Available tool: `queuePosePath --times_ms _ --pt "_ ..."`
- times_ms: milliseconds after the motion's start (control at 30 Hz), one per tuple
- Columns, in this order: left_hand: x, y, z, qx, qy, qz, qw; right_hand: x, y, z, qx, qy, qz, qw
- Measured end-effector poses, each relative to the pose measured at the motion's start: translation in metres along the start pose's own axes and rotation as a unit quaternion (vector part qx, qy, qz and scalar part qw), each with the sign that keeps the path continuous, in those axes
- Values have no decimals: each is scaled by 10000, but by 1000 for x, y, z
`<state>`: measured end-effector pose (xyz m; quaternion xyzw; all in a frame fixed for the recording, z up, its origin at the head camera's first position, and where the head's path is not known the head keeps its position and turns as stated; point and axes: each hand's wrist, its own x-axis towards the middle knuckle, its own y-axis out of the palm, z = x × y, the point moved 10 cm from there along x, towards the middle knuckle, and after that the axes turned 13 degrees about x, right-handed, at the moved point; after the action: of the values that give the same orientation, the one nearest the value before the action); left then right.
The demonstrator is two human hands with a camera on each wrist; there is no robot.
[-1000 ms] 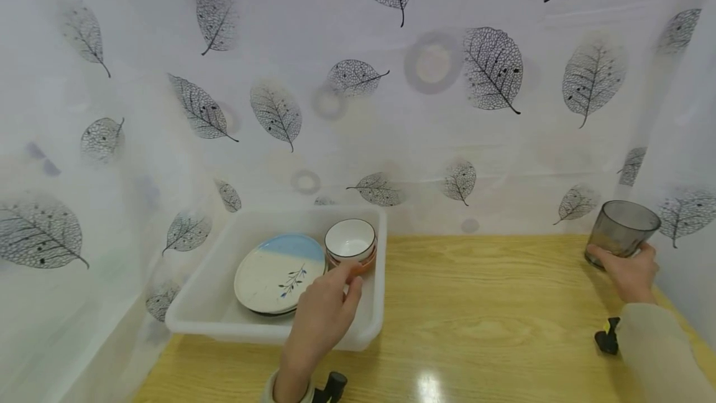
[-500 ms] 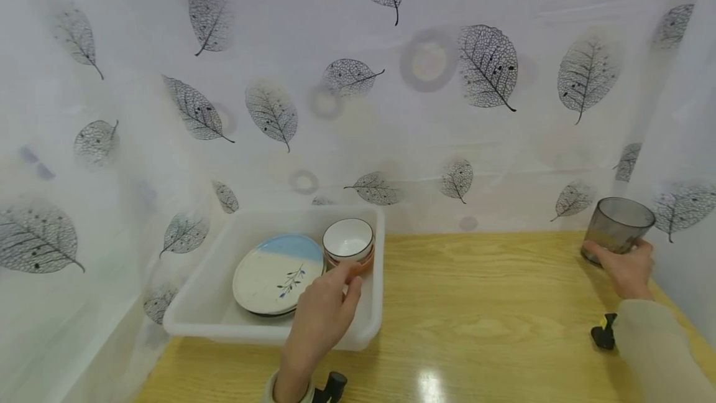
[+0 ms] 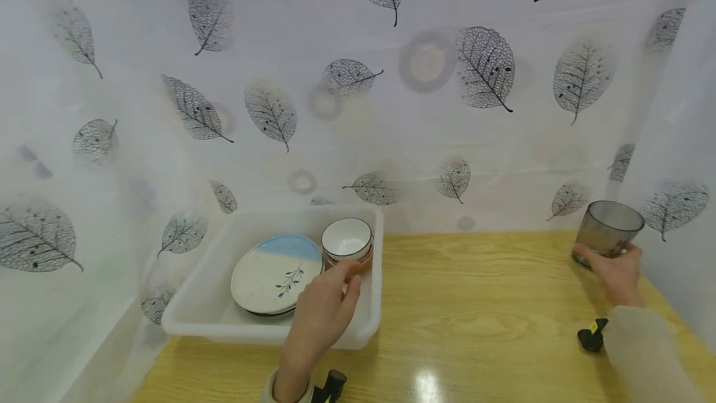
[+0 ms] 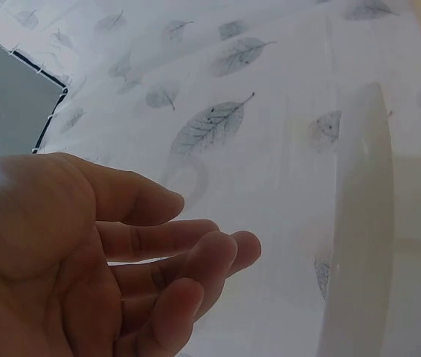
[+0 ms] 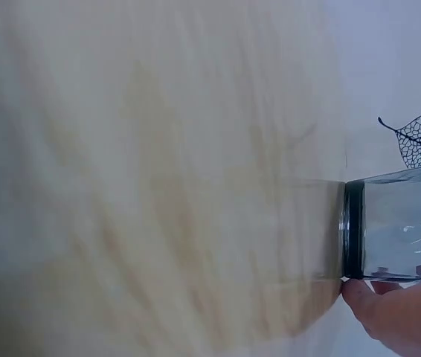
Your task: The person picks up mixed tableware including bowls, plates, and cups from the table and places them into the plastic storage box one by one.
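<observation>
At the right end of the table, my right hand (image 3: 615, 272) grips a grey see-through drinking glass (image 3: 606, 226) low on its side. The right wrist view shows the thumb and fingers on opposite sides of the glass (image 5: 400, 223), its thick base right at the tabletop. My left hand (image 3: 324, 306) hangs over the front right part of a white plastic tub (image 3: 224, 331). Its fingers (image 4: 210, 260) are loosely bent and hold nothing. Inside the tub lie stacked plates (image 3: 268, 272), the top one cream and blue with a sprig. Beside them stands a white dark-rimmed bowl (image 3: 347, 238) on orange-brown bowls (image 3: 365, 260).
The wooden table (image 3: 475, 316) stretches between the tub and the glass. A pale curtain (image 3: 358, 129) printed with leaves encloses the back and both sides, close behind the glass. Black mounts sit at both wrists, such as the right one (image 3: 593, 336).
The right hand and the glass have shifted slightly left, and the head view has turned a little. The left hand, tub and dishes stay as they were.
</observation>
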<state>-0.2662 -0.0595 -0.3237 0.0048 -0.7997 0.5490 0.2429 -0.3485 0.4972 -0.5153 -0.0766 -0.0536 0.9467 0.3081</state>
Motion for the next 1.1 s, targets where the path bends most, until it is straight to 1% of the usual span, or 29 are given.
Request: queuePosePath --times_ms 367,500,600,700,833,967,1033,1100 --pt "0 2 -1 4 -16 83 10000 -11 5 -2 209 -20 213 9996" --pt "0 2 -1 14 1 68 10000 -16 8 -2 365 -45 226 9991" --pt "0 2 -2 25 21 54 10000 -21 10 -1 380 -60 242 9990" --pt "0 2 -2 28 51 30 10000 -25 12 0 365 -78 360 9987" --pt "1 2 -2 -1 77 10 10000 -31 14 4 163 -229 580 9979" --pt "0 1 -2 -20 92 -5 10000 -37 16 7 -300 -443 768 9956" --pt "-1 1 -2 -24 91 -7 10000 -41 17 8 -468 -472 862 9941" --pt "-1 2 -2 -26 83 16 10000 -45 18 9 -521 -447 990 9927"
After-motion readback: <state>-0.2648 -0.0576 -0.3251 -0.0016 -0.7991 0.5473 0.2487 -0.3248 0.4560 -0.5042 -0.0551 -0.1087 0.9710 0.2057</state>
